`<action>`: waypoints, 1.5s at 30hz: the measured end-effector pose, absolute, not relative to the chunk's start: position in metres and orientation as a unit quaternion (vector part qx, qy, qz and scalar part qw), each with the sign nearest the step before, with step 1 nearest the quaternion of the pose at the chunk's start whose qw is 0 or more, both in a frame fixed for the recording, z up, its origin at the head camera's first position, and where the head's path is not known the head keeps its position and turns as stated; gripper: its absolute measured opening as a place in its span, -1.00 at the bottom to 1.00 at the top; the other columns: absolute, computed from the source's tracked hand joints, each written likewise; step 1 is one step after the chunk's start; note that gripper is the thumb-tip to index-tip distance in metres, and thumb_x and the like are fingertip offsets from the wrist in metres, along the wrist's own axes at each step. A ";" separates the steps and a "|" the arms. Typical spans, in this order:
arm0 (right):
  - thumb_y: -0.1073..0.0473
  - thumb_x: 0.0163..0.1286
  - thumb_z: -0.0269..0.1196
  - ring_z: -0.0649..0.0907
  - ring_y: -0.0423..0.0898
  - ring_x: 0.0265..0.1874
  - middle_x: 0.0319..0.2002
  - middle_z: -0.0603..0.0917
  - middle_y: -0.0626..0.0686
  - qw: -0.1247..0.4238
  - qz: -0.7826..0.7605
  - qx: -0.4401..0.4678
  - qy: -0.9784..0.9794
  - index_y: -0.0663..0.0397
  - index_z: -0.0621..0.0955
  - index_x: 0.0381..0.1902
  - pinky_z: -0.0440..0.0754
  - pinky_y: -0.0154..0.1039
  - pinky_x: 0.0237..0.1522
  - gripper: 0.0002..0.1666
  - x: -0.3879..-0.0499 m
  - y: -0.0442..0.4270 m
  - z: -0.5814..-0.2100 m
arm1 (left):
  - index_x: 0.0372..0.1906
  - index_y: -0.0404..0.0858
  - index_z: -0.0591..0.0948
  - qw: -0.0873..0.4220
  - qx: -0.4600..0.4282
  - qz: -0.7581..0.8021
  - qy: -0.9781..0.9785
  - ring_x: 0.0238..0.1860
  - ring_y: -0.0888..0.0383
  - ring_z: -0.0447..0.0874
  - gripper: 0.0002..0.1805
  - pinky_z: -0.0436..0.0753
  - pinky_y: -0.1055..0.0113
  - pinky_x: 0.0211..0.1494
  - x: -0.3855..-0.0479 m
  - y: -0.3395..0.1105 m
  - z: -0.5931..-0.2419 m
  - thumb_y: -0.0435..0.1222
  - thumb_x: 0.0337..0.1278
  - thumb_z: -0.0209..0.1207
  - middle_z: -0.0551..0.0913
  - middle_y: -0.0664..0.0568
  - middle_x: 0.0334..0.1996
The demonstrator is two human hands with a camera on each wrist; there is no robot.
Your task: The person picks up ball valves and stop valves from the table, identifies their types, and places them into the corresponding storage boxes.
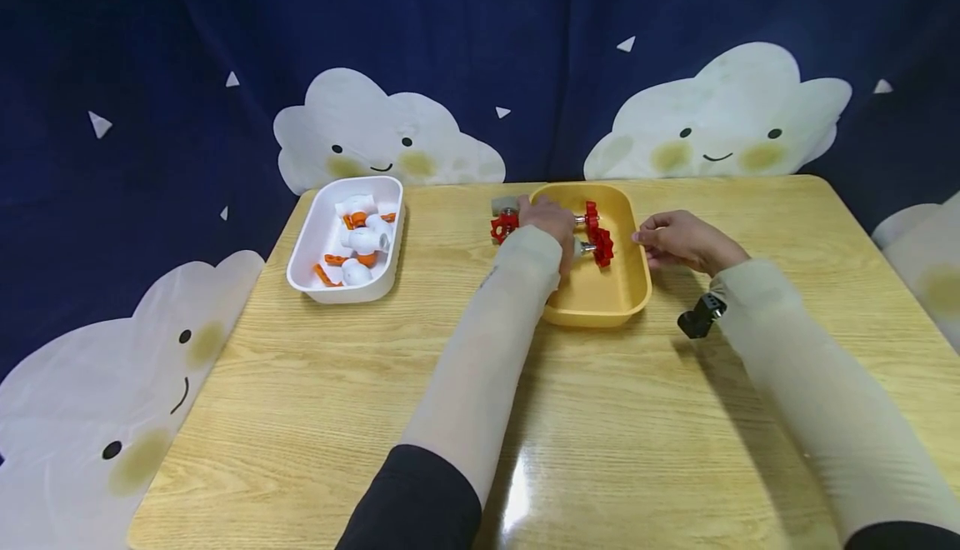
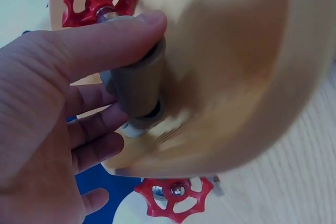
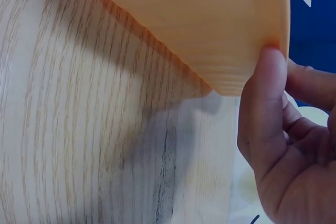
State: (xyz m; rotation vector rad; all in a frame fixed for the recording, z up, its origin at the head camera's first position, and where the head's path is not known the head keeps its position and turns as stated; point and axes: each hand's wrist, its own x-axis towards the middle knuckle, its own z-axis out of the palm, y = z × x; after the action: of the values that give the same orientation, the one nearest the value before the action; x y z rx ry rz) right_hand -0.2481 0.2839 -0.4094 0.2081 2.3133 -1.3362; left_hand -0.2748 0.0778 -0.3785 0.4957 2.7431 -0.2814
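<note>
In the left wrist view my left hand [image 2: 47,93] pinches a grey valve with a red handwheel [image 2: 102,1], thumb on top and fingers beneath. It is over the left side of a yellow tray [image 1: 600,304]. Two red handwheels show inside the tray in the head view, the nearer one [image 1: 602,247] lying towards the middle. Just outside its left wall lies another grey valve with a red wheel [image 1: 504,226], partly hidden by the left hand. At the right wall my right hand [image 1: 688,240] pinches the tray's rim between thumb and fingers.
A white tray [image 1: 384,285] stands to the left on the wooden table [image 1: 300,417], holding several white pipe fittings with orange handles [image 1: 365,240]. Behind the table hangs a dark blue cloth [image 1: 540,50] with cloud shapes.
</note>
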 end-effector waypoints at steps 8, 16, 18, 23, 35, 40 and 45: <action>0.11 0.54 0.11 0.64 -0.27 -0.50 -0.36 0.57 -0.04 0.226 -0.488 0.076 0.840 0.35 0.39 0.13 0.73 -0.32 -0.27 -0.58 -0.246 0.285 -0.409 | 0.11 0.22 0.59 0.169 0.179 -0.087 0.965 0.35 0.14 0.24 -0.35 0.01 -0.03 0.54 -0.278 0.074 -0.387 -0.03 -0.23 0.55 0.49 0.22 0.24; 0.12 0.55 0.08 0.64 -0.26 -0.49 -0.36 0.58 -0.03 0.228 -0.482 0.075 0.842 0.36 0.40 0.12 0.73 -0.30 -0.25 -0.60 -0.246 0.284 -0.406 | 0.29 0.22 0.45 0.175 0.173 -0.123 0.961 0.41 0.08 0.19 -0.16 0.04 -0.09 0.53 -0.285 0.077 -0.398 0.03 -0.25 0.54 0.40 0.18 0.32; 0.12 0.55 0.08 0.64 -0.27 -0.49 -0.36 0.58 -0.04 0.229 -0.482 0.076 0.843 0.36 0.40 0.12 0.73 -0.31 -0.26 -0.60 -0.246 0.284 -0.406 | 0.30 0.22 0.46 0.178 0.170 -0.122 0.961 0.43 0.08 0.18 -0.15 0.01 -0.09 0.55 -0.285 0.078 -0.398 0.01 -0.26 0.55 0.39 0.18 0.36; 0.11 0.55 0.08 0.64 -0.27 -0.49 -0.37 0.58 -0.05 0.230 -0.484 0.080 0.841 0.34 0.39 0.11 0.73 -0.32 -0.26 -0.60 -0.247 0.285 -0.408 | 0.43 0.18 0.32 0.180 0.175 -0.152 0.956 0.52 0.07 0.12 -0.07 -0.02 -0.10 0.60 -0.274 0.078 -0.387 0.01 -0.14 0.49 0.29 0.14 0.47; 0.12 0.56 0.07 0.64 -0.27 -0.51 -0.38 0.58 -0.04 0.230 -0.491 0.077 0.837 0.34 0.39 0.09 0.72 -0.33 -0.29 -0.63 -0.247 0.284 -0.408 | 0.50 0.11 0.25 0.185 0.172 -0.161 0.954 0.54 0.09 0.11 -0.21 -0.01 -0.01 0.63 -0.250 0.071 -0.361 -0.06 0.17 0.29 0.27 0.13 0.49; 0.13 0.55 0.07 0.64 -0.27 -0.51 -0.37 0.58 -0.03 0.229 -0.488 0.075 0.839 0.36 0.39 0.10 0.73 -0.32 -0.28 -0.62 -0.246 0.283 -0.407 | 0.51 0.12 0.22 0.177 0.177 -0.165 0.954 0.53 0.11 0.13 -0.14 0.06 0.00 0.61 -0.254 0.072 -0.370 -0.04 0.11 0.34 0.28 0.14 0.48; 0.12 0.55 0.09 0.64 -0.27 -0.51 -0.38 0.57 -0.04 0.232 -0.491 0.078 0.836 0.35 0.39 0.08 0.72 -0.32 -0.30 -0.62 -0.247 0.285 -0.408 | 0.52 0.11 0.20 0.182 0.175 -0.167 0.953 0.49 0.13 0.15 0.06 0.17 0.02 0.56 -0.262 0.074 -0.377 0.10 -0.14 0.47 0.29 0.14 0.46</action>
State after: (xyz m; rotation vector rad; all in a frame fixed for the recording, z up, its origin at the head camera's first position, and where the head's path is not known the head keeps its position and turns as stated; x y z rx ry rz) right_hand -0.2469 0.2845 -0.4083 0.2138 2.2988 -1.3484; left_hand -0.2620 0.0743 -0.3768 0.4951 2.6898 -0.4723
